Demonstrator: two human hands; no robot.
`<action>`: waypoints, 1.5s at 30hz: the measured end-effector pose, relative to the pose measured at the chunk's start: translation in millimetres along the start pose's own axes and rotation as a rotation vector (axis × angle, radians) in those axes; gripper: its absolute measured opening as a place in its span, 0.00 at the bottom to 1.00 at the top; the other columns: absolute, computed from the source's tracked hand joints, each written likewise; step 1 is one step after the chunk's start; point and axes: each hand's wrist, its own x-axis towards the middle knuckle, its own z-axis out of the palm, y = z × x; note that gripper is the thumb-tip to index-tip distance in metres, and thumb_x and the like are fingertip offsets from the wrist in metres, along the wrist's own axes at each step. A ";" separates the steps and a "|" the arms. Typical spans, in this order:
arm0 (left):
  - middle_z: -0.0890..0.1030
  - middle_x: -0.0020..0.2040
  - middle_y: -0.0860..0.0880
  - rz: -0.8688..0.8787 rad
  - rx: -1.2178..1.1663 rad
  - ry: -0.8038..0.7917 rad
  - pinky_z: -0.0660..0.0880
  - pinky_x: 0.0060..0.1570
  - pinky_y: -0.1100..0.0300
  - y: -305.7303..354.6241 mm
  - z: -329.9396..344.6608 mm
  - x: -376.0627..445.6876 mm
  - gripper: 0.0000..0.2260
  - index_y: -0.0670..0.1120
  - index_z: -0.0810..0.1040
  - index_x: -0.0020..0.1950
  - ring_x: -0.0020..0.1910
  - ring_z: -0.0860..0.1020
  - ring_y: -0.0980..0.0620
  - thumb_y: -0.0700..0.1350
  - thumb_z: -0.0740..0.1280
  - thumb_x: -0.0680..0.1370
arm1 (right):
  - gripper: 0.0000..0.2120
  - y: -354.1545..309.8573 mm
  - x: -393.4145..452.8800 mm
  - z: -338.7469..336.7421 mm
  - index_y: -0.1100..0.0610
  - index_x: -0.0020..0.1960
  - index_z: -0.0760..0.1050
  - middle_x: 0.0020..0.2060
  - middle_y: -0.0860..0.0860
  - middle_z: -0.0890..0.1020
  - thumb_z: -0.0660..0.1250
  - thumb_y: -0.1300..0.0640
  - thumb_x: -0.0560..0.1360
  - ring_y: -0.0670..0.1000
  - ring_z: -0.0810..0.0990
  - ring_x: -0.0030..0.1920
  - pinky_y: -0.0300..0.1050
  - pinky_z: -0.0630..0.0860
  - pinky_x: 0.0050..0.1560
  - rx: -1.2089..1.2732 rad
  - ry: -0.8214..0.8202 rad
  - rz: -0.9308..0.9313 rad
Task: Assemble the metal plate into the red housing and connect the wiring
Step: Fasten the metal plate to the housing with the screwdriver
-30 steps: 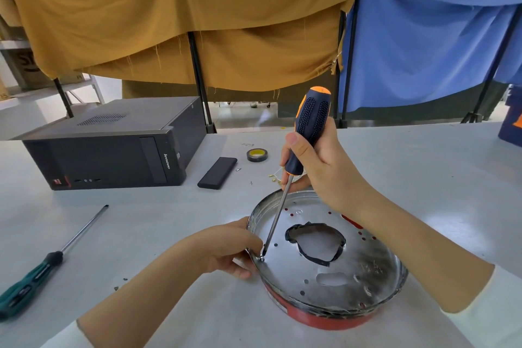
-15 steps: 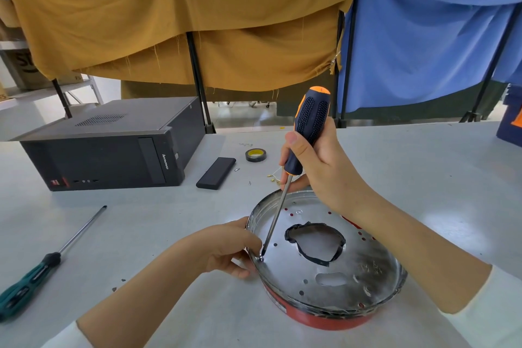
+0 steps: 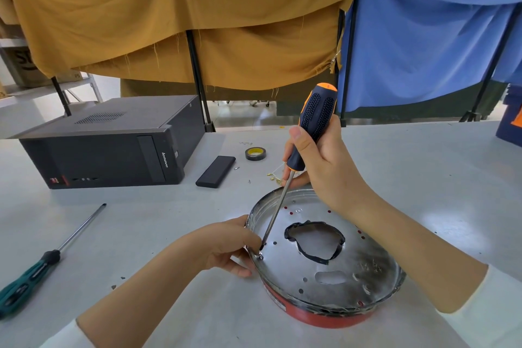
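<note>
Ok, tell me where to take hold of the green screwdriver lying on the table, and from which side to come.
Grip the green screwdriver by its thick green-and-black handle, which lies toward the near left edge of the table. Its thin shaft points away to the right, toward the computer case. It lies flat with nothing beside it, so come from above, probably with fingers across the handle.

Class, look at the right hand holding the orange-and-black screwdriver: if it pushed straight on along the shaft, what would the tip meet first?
The right hand drives the orange-and-black screwdriver down-left; its tip would most likely meet the small screw in the round shiny metal plate, beside the left hand's fingers.
</note>
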 end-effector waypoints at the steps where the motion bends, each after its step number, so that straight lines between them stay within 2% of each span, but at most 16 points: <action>1: 0.81 0.51 0.45 0.001 0.003 -0.002 0.80 0.36 0.59 0.2 0.0 0.2 0.17 0.49 0.75 0.62 0.40 0.78 0.49 0.34 0.63 0.76 | 0.05 0.2 0.2 0.3 0.49 0.50 0.61 0.37 0.55 0.77 0.57 0.52 0.80 0.58 0.80 0.33 0.46 0.81 0.31 0.003 -0.004 0.003; 6: 0.82 0.51 0.45 -0.003 0.009 -0.009 0.80 0.37 0.59 0.3 -0.9 0.4 0.17 0.49 0.75 0.62 0.41 0.79 0.49 0.34 0.64 0.76 | 0.04 2.6 0.4 3.5 0.50 0.50 0.61 0.39 0.59 0.77 0.57 0.54 0.81 0.52 0.79 0.34 0.41 0.79 0.32 -0.009 -0.025 -0.004; 10: 0.82 0.51 0.45 0.001 0.011 -0.017 0.82 0.44 0.55 -1.9 -2.0 0.4 0.17 0.49 0.75 0.62 0.43 0.79 0.47 0.35 0.64 0.75 | 0.05 2.2 0.6 3.7 0.50 0.49 0.61 0.39 0.60 0.76 0.57 0.53 0.81 0.53 0.79 0.33 0.42 0.78 0.31 -0.003 -0.030 0.006; 17: 0.82 0.51 0.45 -0.003 -0.002 -0.008 0.82 0.44 0.53 -2.3 -1.5 -0.3 0.15 0.50 0.76 0.58 0.43 0.79 0.46 0.34 0.63 0.76 | 0.06 0.5 2.1 5.4 0.49 0.49 0.60 0.42 0.62 0.76 0.59 0.53 0.80 0.51 0.80 0.34 0.48 0.81 0.32 -0.057 0.017 0.014; 20: 0.82 0.53 0.44 -0.007 0.003 -0.004 0.82 0.45 0.53 -2.2 -1.4 -1.0 0.16 0.50 0.75 0.59 0.43 0.79 0.46 0.34 0.63 0.76 | 0.06 -0.7 2.4 4.6 0.49 0.49 0.60 0.44 0.64 0.75 0.59 0.53 0.80 0.50 0.80 0.35 0.46 0.81 0.31 -0.053 0.026 0.027; 29: 0.82 0.55 0.43 -0.016 0.012 0.000 0.82 0.48 0.52 -0.2 -0.1 -2.8 0.16 0.48 0.75 0.62 0.44 0.80 0.46 0.34 0.63 0.76 | 0.06 1.7 1.7 3.5 0.49 0.49 0.60 0.44 0.63 0.75 0.58 0.53 0.80 0.49 0.80 0.34 0.46 0.81 0.32 -0.048 0.015 0.035; 33: 0.82 0.53 0.44 -0.012 0.013 0.007 0.82 0.48 0.52 0.1 -0.2 -2.1 0.16 0.48 0.75 0.62 0.44 0.80 0.46 0.34 0.63 0.76 | 0.06 1.2 1.9 3.4 0.48 0.50 0.60 0.43 0.62 0.76 0.58 0.53 0.80 0.49 0.80 0.35 0.42 0.80 0.33 -0.052 -0.003 0.035; 38: 0.82 0.54 0.42 -0.012 0.015 -0.001 0.82 0.46 0.53 -1.4 -1.0 -1.6 0.17 0.48 0.76 0.61 0.43 0.80 0.46 0.34 0.64 0.76 | 0.04 -3.3 0.7 0.4 0.49 0.52 0.61 0.39 0.57 0.77 0.56 0.55 0.81 0.54 0.79 0.36 0.43 0.81 0.35 -0.001 -0.083 0.044; 41: 0.82 0.57 0.40 -0.009 0.008 -0.002 0.83 0.46 0.52 -1.5 -1.4 -0.6 0.18 0.48 0.76 0.63 0.43 0.80 0.46 0.34 0.64 0.75 | 0.05 -6.8 -0.5 -1.1 0.51 0.55 0.60 0.40 0.59 0.77 0.55 0.57 0.81 0.62 0.79 0.36 0.44 0.81 0.35 0.032 -0.157 0.041; 45: 0.82 0.54 0.43 -0.004 0.009 -0.005 0.83 0.47 0.52 -1.9 -2.1 0.8 0.18 0.48 0.76 0.63 0.44 0.80 0.46 0.34 0.64 0.75 | 0.05 -10.4 1.6 -1.4 0.52 0.55 0.59 0.41 0.61 0.77 0.55 0.57 0.82 0.64 0.79 0.39 0.42 0.80 0.36 -0.011 -0.225 0.031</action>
